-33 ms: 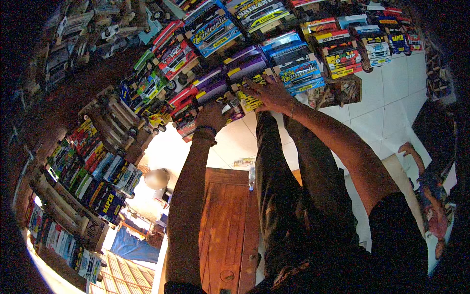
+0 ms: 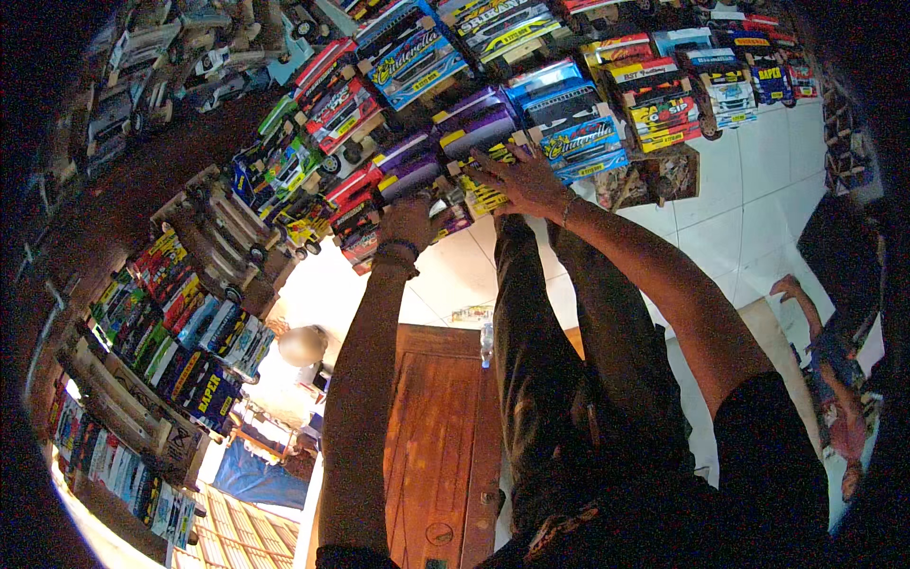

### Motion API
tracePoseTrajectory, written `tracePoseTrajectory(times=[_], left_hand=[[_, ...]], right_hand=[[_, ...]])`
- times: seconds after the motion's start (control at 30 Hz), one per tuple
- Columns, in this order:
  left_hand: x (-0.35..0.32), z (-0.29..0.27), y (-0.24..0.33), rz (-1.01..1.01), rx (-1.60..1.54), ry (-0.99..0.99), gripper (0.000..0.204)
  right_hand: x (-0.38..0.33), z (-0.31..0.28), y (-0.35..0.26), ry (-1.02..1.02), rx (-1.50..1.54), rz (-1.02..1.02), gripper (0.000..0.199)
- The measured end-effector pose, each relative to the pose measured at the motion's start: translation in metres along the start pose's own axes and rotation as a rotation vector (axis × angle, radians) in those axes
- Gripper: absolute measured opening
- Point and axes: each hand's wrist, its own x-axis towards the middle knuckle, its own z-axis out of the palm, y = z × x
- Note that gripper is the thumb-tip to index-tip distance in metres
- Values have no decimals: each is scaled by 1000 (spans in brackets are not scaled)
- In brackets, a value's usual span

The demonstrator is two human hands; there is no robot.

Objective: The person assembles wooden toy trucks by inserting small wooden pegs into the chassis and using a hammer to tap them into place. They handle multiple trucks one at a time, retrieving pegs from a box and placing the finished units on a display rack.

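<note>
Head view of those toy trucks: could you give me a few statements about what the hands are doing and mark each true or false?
1. Both hands reach into the rows of colourful toy trucks. True.
2. The left hand is on a red and purple toy truck. True.
3. The right hand rests flat on the white tiled floor. False: it lies on a yellow toy truck among the rows.
4. The person wears long sleeves down to the wrists. False: both forearms are bare, with a band on each wrist.
5. The person wears dark trousers. True.
</note>
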Motion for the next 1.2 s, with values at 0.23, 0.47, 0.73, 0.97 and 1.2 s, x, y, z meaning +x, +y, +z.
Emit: tracePoseTrajectory(times=[0.23, 0.47, 0.73, 0.97, 1.2], left_hand=[[23, -12, -8, -11, 22, -160, 52], [25, -35, 5, 85, 71, -112, 53], [34, -59, 21, -60, 113, -285, 44], [46, -64, 23, 12, 215, -319, 43], [67, -71, 28, 59, 451, -419, 46]], right_hand=[[0, -15, -7, -45, -5, 40, 100], [1, -5, 0, -19, 60, -44, 105], [3, 12, 4, 14, 83, -60, 110], [4, 12, 5, -35, 57, -54, 110], [4, 14, 4, -2, 32, -52, 103]])
